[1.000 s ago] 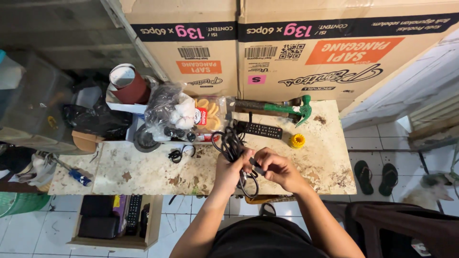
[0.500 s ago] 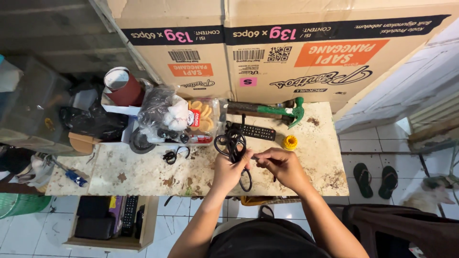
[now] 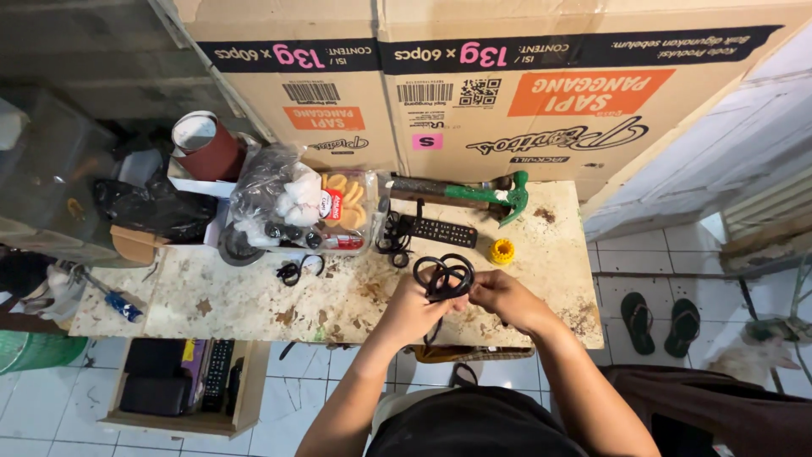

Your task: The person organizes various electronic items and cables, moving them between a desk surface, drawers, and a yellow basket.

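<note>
My left hand [image 3: 413, 306] and my right hand [image 3: 502, 296] meet over the front of a stained worktable [image 3: 254, 300]. Together they hold a black cable [image 3: 443, 277] wound into small loops that stand up between my fingers. Another part of black cable [image 3: 392, 238] lies in a heap on the table just beyond, beside a black remote control [image 3: 442, 231]. A small yellow ribbed cap [image 3: 502, 251] sits to the right of the remote.
A green-headed hammer [image 3: 474, 191] lies along the back, under large cardboard boxes [image 3: 474, 93]. A clear bag of small items [image 3: 296, 207], a red sandpaper roll [image 3: 205, 145] and a small black cord [image 3: 296, 271] are at left. A blue-handled screwdriver [image 3: 114, 298] lies far left. Sandals [image 3: 660, 322] are on the tiled floor.
The long hanging bundle of cable has been gathered into smaller loops between both hands, and part of it now rests on the table near the remote. My hands shifted slightly right.
</note>
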